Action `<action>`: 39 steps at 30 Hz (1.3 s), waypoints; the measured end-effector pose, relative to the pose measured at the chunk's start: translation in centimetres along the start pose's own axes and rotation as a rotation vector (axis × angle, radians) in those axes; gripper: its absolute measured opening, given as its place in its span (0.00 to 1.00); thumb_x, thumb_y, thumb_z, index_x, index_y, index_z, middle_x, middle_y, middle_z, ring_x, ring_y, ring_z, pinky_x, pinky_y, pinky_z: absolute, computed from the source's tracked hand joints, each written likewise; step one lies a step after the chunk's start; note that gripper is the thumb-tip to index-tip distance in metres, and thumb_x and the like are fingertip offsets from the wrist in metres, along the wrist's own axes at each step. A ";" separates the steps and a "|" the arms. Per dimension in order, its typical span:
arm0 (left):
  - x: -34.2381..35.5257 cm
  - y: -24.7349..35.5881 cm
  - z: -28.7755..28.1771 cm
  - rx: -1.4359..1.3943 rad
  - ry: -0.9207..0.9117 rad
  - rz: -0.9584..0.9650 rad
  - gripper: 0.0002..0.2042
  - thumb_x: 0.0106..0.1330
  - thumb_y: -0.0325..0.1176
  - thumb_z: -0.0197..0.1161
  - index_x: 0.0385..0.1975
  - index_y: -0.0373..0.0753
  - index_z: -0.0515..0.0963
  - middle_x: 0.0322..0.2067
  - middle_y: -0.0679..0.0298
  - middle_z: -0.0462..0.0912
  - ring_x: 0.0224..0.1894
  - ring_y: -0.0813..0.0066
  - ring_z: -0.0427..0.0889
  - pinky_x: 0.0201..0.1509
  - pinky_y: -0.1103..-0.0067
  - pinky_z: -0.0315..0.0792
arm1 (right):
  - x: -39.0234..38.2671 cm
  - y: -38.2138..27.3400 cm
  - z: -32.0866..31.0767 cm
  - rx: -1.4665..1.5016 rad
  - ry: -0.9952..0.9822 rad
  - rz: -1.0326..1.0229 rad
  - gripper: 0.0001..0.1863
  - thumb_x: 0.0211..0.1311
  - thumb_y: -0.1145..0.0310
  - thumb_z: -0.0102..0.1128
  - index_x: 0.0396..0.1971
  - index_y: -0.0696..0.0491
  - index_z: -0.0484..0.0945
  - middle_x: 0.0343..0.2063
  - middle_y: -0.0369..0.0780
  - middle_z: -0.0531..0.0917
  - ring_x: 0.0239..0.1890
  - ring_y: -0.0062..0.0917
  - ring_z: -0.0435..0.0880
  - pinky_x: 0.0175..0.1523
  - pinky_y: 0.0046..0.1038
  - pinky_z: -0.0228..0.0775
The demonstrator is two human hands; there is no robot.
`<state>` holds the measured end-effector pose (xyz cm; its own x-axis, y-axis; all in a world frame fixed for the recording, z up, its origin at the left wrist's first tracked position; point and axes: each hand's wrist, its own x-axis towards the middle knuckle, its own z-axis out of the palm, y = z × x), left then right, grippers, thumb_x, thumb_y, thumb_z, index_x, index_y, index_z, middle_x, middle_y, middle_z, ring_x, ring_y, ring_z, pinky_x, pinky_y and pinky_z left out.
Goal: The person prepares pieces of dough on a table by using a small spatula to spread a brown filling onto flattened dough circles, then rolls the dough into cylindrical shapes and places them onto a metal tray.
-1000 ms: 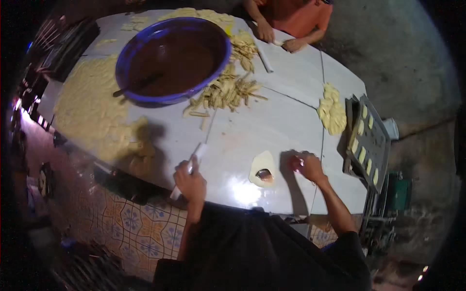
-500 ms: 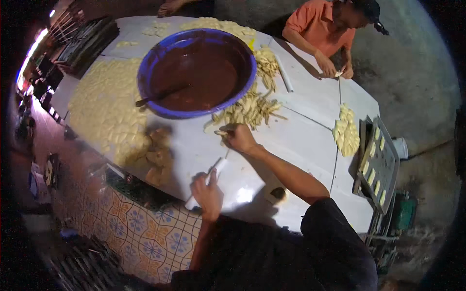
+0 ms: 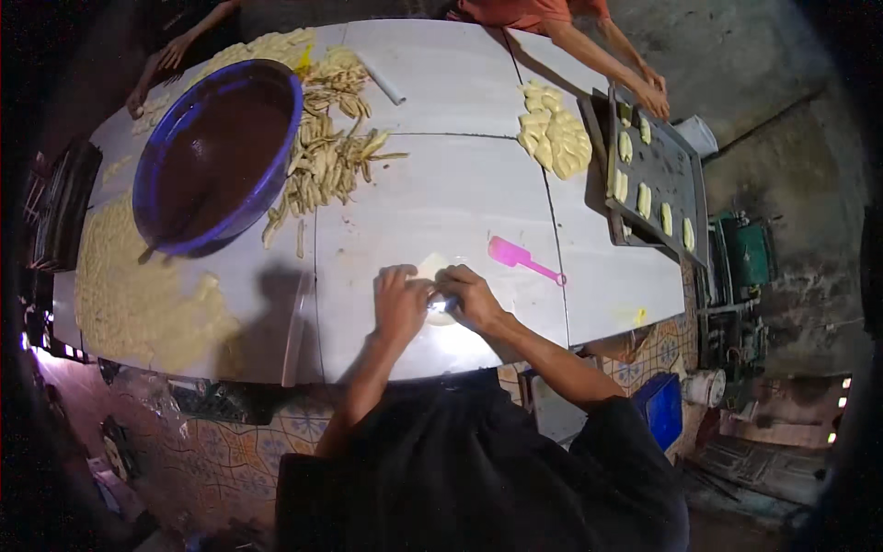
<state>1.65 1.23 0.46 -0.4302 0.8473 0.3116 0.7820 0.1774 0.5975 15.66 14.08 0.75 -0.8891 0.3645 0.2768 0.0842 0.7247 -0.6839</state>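
Observation:
Both hands meet over a flat pale piece of dough (image 3: 430, 266) on the white table. My left hand (image 3: 399, 302) curls its fingers at the dough's left side. From the right, my right hand (image 3: 467, 296) bends its fingers down on it, close to the left fingertips. A dark, shiny patch shows between the hands; glare and fingers hide what it is. To the right of them lies a pink plastic scoop (image 3: 515, 255). A white rolling pin (image 3: 299, 328) rests to the left, near the front edge.
A blue basin (image 3: 288, 152) of brown paste stands at the left, with pale yellow strips (image 3: 322, 170) beside it. Flattened dough pieces (image 3: 152, 313) cover the left table. More dough (image 3: 554, 133) and a metal tray (image 3: 676, 166) of filled rolls lie right. Co-workers' hands reach in at the far side.
My left hand has let go of the rolling pin. My right hand has left the pale strips and come back nearer to me, and both hands are now together at the dough. The view has turned rightward.

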 end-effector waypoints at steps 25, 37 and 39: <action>-1.2 1.6 -1.0 0.180 0.022 0.028 0.16 0.59 0.31 0.64 0.48 0.38 0.80 0.39 0.61 0.79 0.52 0.60 0.72 0.55 0.62 0.63 | -2.2 -1.2 -0.2 -0.074 0.121 0.106 0.10 0.58 0.80 0.59 0.40 0.61 0.82 0.44 0.49 0.81 0.47 0.47 0.80 0.55 0.39 0.75; -3.1 0.7 0.8 0.214 -0.125 -0.100 0.35 0.67 0.45 0.61 0.67 0.24 0.62 0.72 0.36 0.54 0.76 0.39 0.50 0.73 0.43 0.46 | -2.9 -0.7 2.0 -0.275 0.049 0.269 0.31 0.74 0.56 0.45 0.68 0.61 0.64 0.70 0.61 0.59 0.73 0.54 0.57 0.72 0.51 0.53; 0.0 0.1 1.9 0.298 -0.211 -0.139 0.39 0.72 0.50 0.52 0.72 0.22 0.53 0.74 0.34 0.47 0.78 0.40 0.42 0.75 0.42 0.39 | -1.3 0.1 3.7 -0.461 -0.048 0.389 0.38 0.76 0.50 0.37 0.75 0.60 0.50 0.75 0.58 0.50 0.79 0.51 0.44 0.77 0.54 0.36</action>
<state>2.55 2.17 -0.85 -0.4634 0.8838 0.0648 0.8327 0.4093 0.3730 15.13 11.54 -2.17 -0.7727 0.6342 0.0269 0.5837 0.7266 -0.3625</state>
